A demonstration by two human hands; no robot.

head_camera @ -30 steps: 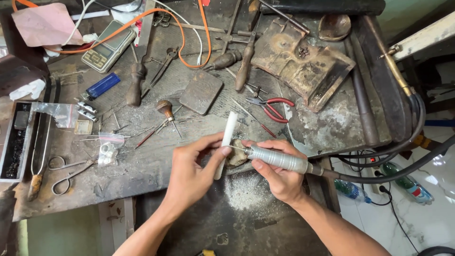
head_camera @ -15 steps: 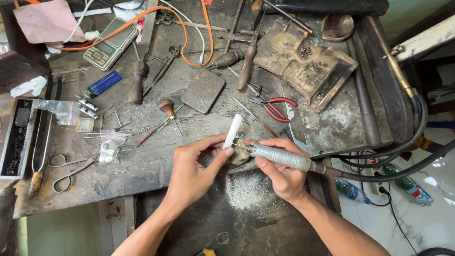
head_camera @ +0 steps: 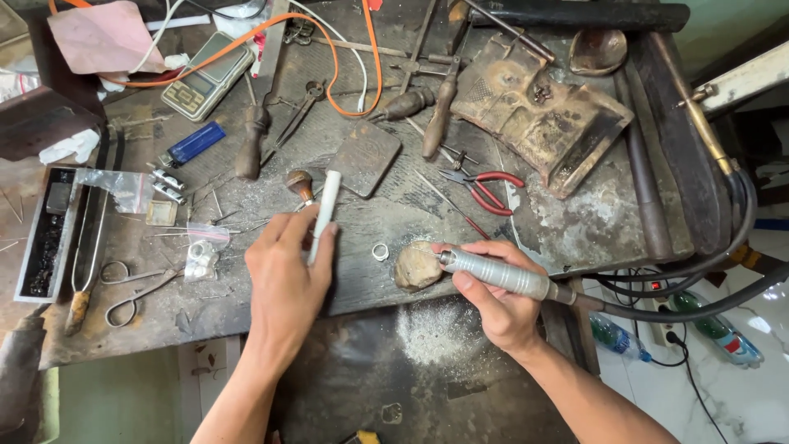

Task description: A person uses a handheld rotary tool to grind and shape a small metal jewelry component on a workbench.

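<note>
Two hands at a cluttered jeweller's worktop (head_camera: pixel 575 230).
Left hand (head_camera: pixel 288 275) fingers clamped on a white stick (head_camera: pixel 325 205); right hand (head_camera: pixel 501 300) fingers clamped on a metal handpiece (head_camera: pixel 493 274), beside a small ring (head_camera: pixel 380 252).

Left hand (head_camera: pixel 288 275) at frame centre, gripping a white stick (head_camera: pixel 323 212) tilted upward. Right hand (head_camera: pixel 493 300) just right of centre, wrapped around a silver rotary handpiece (head_camera: pixel 501 275), tip touching a brownish lump (head_camera: pixel 417 265). Small metal ring (head_camera: pixel 380 252) lying between the hands on the worn bench (head_camera: pixel 394 214). Red-handled pliers (head_camera: pixel 483 189) above, blue lighter (head_camera: pixel 193 143) and pocket scale (head_camera: pixel 207 76) upper left, scissors (head_camera: pixel 136 288) lower left.
</note>
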